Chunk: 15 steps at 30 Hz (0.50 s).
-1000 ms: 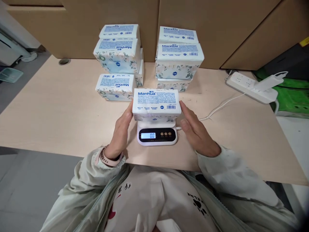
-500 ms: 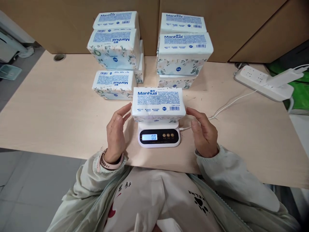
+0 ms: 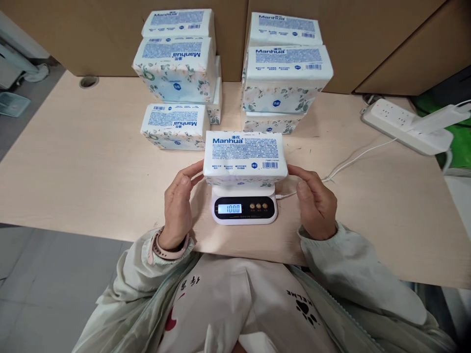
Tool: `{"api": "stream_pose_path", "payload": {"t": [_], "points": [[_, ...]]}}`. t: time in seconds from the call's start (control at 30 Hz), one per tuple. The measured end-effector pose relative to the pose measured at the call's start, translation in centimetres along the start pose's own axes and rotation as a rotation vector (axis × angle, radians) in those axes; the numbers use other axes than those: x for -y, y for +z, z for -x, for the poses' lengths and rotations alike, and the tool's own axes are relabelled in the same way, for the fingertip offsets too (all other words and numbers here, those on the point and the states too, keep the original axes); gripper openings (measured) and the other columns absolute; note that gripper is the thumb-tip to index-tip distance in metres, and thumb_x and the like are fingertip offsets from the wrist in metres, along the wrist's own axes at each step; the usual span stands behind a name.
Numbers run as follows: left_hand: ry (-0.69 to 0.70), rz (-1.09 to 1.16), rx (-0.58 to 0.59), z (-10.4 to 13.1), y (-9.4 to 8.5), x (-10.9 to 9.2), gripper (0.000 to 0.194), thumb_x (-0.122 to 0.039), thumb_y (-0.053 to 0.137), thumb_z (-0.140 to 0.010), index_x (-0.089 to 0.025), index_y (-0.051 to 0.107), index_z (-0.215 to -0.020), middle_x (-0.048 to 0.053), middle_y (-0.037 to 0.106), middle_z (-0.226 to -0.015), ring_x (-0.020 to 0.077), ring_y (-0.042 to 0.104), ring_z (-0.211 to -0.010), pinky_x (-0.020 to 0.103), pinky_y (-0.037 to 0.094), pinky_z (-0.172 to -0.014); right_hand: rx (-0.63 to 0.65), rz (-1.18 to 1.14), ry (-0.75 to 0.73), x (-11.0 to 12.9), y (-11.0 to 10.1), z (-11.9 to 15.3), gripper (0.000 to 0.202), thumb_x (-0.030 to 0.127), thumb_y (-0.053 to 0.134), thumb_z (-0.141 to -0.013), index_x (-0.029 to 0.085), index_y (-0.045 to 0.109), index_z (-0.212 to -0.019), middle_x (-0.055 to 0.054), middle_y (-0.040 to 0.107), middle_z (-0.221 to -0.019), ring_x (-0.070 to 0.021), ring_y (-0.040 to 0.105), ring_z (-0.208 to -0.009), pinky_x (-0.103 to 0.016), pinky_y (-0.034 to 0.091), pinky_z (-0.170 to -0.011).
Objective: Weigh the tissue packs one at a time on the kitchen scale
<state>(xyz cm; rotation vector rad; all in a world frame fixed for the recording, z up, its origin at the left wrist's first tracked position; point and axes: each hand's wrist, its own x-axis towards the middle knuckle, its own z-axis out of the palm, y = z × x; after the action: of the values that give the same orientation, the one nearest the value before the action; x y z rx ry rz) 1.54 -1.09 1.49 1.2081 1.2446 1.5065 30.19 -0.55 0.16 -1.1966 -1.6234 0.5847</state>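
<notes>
A tissue pack (image 3: 246,157) with blue print and a flowered side lies on a white digital kitchen scale (image 3: 244,219), covering most of its platform. The lit display (image 3: 229,209) reads 100.0. My left hand (image 3: 179,206) stands at the pack's left end, fingers stretched and pointing forward. At the right end is my right hand (image 3: 315,203), its fingers also extended and the thumb apart. Fingertips of both hands are at the pack's ends; whether they press on it, I cannot tell. A pink wristband (image 3: 171,250) circles my left wrist.
Behind, one stack of tissue packs (image 3: 174,68) stands left and another stack (image 3: 287,78) right. A single pack (image 3: 174,126) lies before the left stack. Cardboard (image 3: 110,39) backs the table (image 3: 91,162). A white cable (image 3: 353,162) runs near a power strip (image 3: 405,125).
The scale's display has gone from 0.0 to 100.0. My fingertips have come slightly closer to the pack's ends. The camera view has shifted a little.
</notes>
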Motion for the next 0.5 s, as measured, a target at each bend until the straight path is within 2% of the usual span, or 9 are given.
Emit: {"api": "stream_pose_path", "payload": {"t": [0.37, 0.5], "points": [[0.038, 0.012, 0.026, 0.03, -0.11, 0.17, 0.038, -0.052, 0.056, -0.111, -0.032, 0.083, -0.128, 0.004, 0.081, -0.135, 0.0248, 0.075, -0.128, 0.044, 0.062, -0.112, -0.043, -0.015, 0.02, 0.21, -0.04, -0.07, 0.035, 0.041, 0.056, -0.11, 0.034, 0.078, -0.135, -0.005, 0.084, -0.127, -0.0316, 0.077, -0.118, -0.055, 0.06, -0.103], [0.032, 0.009, 0.02, 0.06, -0.09, 0.15, 0.038, -0.052, 0.056, -0.111, -0.031, 0.083, -0.126, 0.005, 0.081, -0.134, 0.0255, 0.075, -0.127, 0.046, 0.062, -0.112, -0.048, -0.017, 0.015, 0.08, -0.05, -0.04, 0.034, 0.04, 0.056, -0.11, 0.036, 0.079, -0.135, -0.004, 0.084, -0.126, -0.032, 0.077, -0.118, -0.055, 0.061, -0.102]]}}
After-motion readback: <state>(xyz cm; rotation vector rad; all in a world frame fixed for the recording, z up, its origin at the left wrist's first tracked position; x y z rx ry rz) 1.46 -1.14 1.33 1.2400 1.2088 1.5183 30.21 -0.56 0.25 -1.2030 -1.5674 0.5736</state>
